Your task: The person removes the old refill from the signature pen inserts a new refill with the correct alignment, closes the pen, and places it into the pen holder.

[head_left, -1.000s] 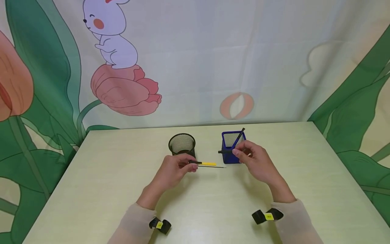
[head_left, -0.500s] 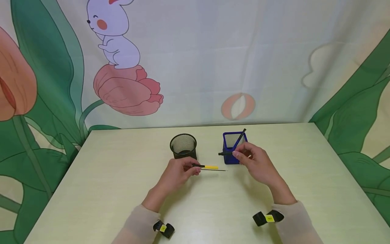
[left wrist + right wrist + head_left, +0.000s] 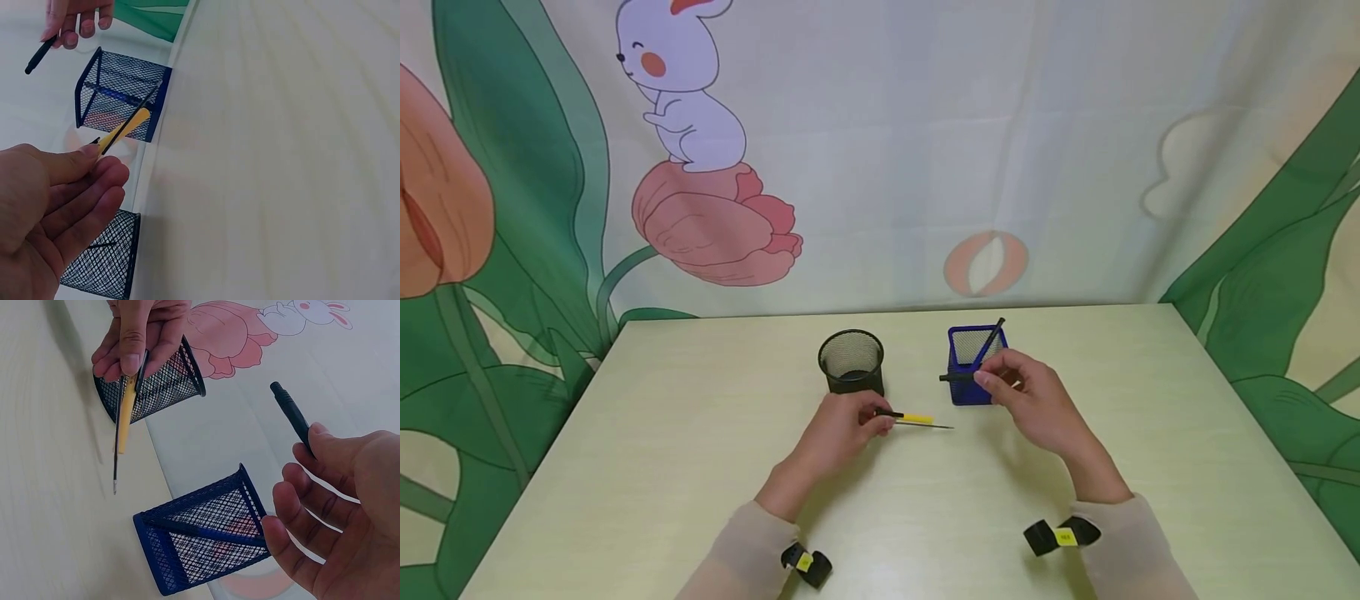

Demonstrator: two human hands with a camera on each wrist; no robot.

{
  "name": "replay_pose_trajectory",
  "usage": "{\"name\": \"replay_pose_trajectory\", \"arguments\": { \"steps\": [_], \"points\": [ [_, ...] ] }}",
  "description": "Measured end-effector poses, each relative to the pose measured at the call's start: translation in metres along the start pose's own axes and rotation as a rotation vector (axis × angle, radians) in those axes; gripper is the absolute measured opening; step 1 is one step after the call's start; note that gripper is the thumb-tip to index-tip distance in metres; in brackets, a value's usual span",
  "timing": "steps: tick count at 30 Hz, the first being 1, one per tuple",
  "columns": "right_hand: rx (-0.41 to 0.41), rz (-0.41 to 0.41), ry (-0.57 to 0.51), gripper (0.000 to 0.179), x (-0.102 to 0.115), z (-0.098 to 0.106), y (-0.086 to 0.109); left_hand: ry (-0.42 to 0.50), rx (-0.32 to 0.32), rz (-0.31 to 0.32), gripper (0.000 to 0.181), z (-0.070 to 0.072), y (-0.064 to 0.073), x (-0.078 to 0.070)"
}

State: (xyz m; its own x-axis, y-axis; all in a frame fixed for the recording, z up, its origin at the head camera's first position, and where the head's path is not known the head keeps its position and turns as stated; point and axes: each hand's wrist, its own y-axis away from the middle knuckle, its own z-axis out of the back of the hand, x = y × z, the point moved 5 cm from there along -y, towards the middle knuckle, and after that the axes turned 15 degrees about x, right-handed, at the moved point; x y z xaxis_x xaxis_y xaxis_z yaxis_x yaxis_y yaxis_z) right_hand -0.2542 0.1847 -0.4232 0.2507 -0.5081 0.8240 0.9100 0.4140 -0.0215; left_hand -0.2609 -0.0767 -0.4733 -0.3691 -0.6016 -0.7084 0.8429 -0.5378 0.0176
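My left hand [image 3: 846,433] pinches a yellow pen barrel [image 3: 127,419] with a black clip, together with a thin dark pen refill [image 3: 116,450] with a metal tip. Both stick out past the fingertips, side by side, toward the right. My right hand [image 3: 1026,400] pinches a short black pen part [image 3: 290,412], ribbed at its free end, between thumb and index finger; its other end is hidden in the grip. The right hand is in front of the blue mesh pen holder [image 3: 968,396], apart from it in the right wrist view.
A dark pen [image 3: 992,337] leans in the blue holder. To its left, behind my left hand, a round black mesh pen cup [image 3: 851,331] stands on the pale table [image 3: 925,517]. A printed curtain [image 3: 865,167] hangs behind the table's far edge.
My left hand has come a little nearer to me and slightly to the right, with the barrel and refill in it. The right hand and its black part have hardly moved.
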Motion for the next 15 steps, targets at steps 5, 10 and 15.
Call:
{"name": "replay_pose_trajectory", "arguments": {
  "steps": [5, 10, 15],
  "points": [
    [0.003, 0.001, -0.003, 0.016, 0.0002, 0.0001, 0.0000, -0.060, 0.015, 0.017, 0.005, -0.0016, -0.0014, 0.0007],
    [0.008, 0.004, -0.006, 0.014, 0.0006, 0.0000, -0.0004, -0.072, 0.022, 0.034, 0.005, -0.0018, -0.0001, 0.0007],
    [0.010, 0.004, -0.010, 0.015, 0.0003, 0.0001, 0.0004, -0.088, 0.023, 0.041, 0.005, -0.0024, -0.0003, 0.0011]
  ]
}}
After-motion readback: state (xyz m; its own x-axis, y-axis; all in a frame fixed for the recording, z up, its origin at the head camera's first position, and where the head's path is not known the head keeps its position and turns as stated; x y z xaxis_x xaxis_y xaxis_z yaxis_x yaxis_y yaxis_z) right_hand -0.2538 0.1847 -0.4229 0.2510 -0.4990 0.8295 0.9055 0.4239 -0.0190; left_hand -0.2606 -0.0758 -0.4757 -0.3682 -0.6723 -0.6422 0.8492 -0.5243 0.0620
